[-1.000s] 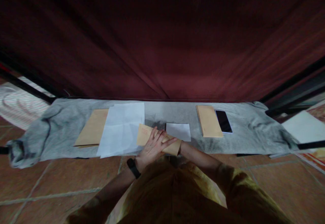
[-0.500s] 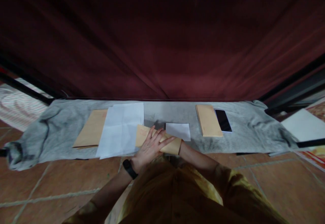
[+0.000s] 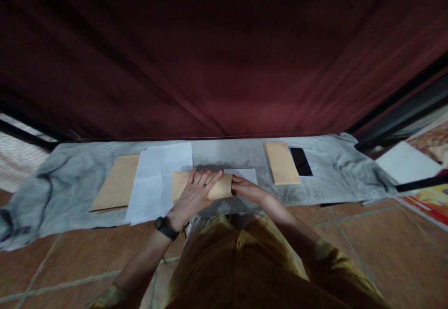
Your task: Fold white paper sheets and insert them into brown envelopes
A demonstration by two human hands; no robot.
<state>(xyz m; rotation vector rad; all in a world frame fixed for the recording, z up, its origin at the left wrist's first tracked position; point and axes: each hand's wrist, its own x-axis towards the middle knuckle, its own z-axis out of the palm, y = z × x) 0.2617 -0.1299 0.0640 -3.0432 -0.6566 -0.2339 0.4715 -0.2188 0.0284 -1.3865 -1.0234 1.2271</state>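
A brown paper envelope [image 3: 221, 188] lies crosswise in front of me, its right end bulging around an opening. My left hand [image 3: 197, 191], with a black watch on the wrist, grips it from above, thumb and fingers spread over the paper. My right hand [image 3: 248, 188] is at the opening, its fingers inside and hidden, so what they hold does not show. Just behind the envelope is a small white paper [image 3: 245, 174], partly covered by it. White sheets [image 3: 159, 183] lie to the left, under the envelope's left end.
Larger brown envelopes [image 3: 117, 180] lie at the far left. A stack of brown envelopes [image 3: 283, 164] and a dark-screened phone [image 3: 301, 162] are on the right. All rest on a grey cloth [image 3: 336, 173]. Behind hangs a dark red curtain [image 3: 224, 66]; black frame bars [image 3: 402, 96] flank it.
My right hand has drawn back to the right, from wrist-deep in the envelope to only its fingers inside. The envelope sits flatter, with my left hand still on it. The view shifted slightly.
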